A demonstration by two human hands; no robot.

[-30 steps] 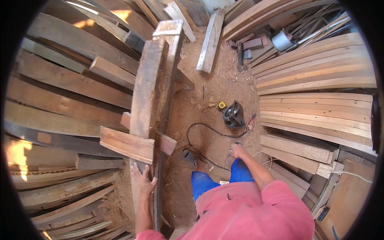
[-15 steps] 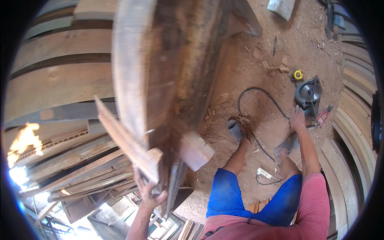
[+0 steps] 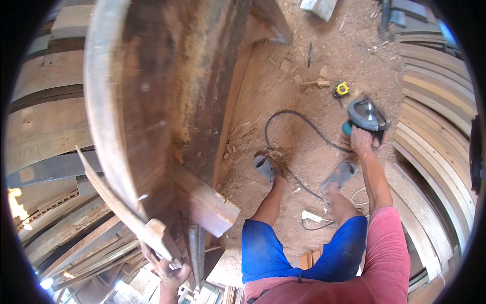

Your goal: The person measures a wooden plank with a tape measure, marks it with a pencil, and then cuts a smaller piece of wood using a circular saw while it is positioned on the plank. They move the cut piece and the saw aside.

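Note:
My right hand (image 3: pixel 361 140) is closed around the handle of a circular saw (image 3: pixel 368 115) with a teal body and a grey round blade guard. The saw is at or just above the dusty floor, right of my feet; I cannot tell whether it touches. At the lower left, my left hand (image 3: pixel 169 270) grips the near end of a thin wooden strip (image 3: pixel 114 200). This strip slants along the left side of a heavy wooden bench (image 3: pixel 197 96). A short wood block (image 3: pixel 215 210) juts from the bench's near end toward my legs.
A black cord (image 3: pixel 291 112) loops over the sawdust floor around my feet. A yellow tape measure (image 3: pixel 341 89) lies beyond the saw, near wood scraps (image 3: pixel 320 82). Stacked boards (image 3: pixel 438 114) line the right side, and more planks (image 3: pixel 48 119) fill the left. A white power strip (image 3: pixel 311 216) lies between my legs.
My right hand has gone from reaching at the saw to gripping its handle, and the saw has turned over. The view has shifted right. My left hand stays on the strip.

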